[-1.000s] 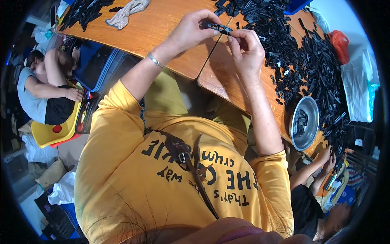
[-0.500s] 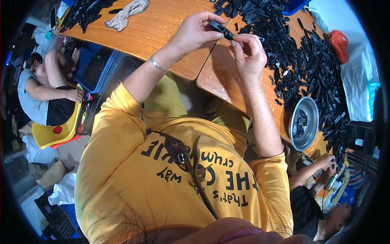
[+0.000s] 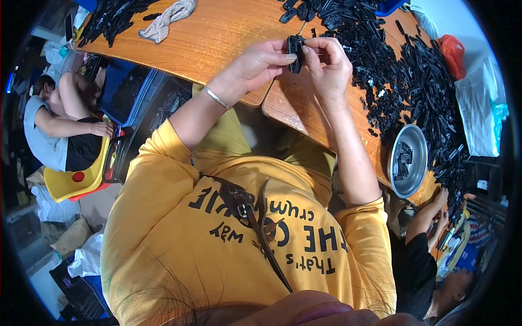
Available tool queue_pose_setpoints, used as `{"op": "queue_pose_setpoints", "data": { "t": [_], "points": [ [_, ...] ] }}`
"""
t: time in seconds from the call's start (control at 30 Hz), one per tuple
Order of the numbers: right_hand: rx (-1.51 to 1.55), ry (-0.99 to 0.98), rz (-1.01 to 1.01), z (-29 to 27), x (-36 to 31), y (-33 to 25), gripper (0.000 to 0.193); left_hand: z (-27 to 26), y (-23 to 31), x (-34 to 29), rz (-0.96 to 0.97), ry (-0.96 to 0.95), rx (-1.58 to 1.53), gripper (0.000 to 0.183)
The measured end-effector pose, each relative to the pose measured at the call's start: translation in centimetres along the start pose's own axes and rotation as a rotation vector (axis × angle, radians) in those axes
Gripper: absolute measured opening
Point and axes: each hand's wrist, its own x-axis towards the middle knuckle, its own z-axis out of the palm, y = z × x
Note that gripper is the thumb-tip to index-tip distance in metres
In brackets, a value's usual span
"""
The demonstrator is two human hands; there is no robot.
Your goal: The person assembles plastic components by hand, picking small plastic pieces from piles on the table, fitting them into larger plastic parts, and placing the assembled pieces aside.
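**One black clip in hand, a whole heap to go**

So we've got a small black plastic piece [image 3: 295, 51] pinched between both hands, held up just above the seam where the two wooden tabletops [image 3: 228, 38] meet. Our left hand [image 3: 260, 65] is closed on it from the side, thumb and fingers clamped around it, and our right hand [image 3: 326, 62] grips it from the other side with the fingertips curled tight over the top. Can't really tell whether it's one part or two being pushed together, it's too small and dark.

As for progress, we'd guess we're nowhere near the end. The big heap of black parts [image 3: 402, 70] covers most of the right side of the table, touching nothing we're holding but near our right hand. A round metal bowl [image 3: 409, 160] sits at the table edge by our right elbow with only a few black pieces in it, so if that's where the done ones go, not many are done. There's another black pile [image 3: 111, 19] at the far left corner, with a crumpled rag [image 3: 166, 19] just beside it.
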Motion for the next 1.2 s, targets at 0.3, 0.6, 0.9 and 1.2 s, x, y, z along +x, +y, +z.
{"op": "queue_pose_setpoints", "data": {
  "t": [0.3,0.6,0.9,1.2],
  "points": [
    [0.103,0.004,0.153,0.1,-1.1,-0.3,0.010,-2.2,0.3,0.2,0.020,0.049,-0.008,0.038],
    [0.018,-0.062,0.089,0.7,-1.3,0.2,0.011,-0.2,0.3,-0.1,0.096,0.172,0.198,0.039],
    [-0.022,-0.185,0.352,1.3,-3.2,1.7,0.028,1.3,-0.3,-1.7,0.232,0.142,0.464,0.038],
    [0.135,-0.342,0.340,5.2,-4.2,-1.2,0.030,-2.3,1.8,-6.1,0.103,0.331,0.516,0.031]
  ]
}}
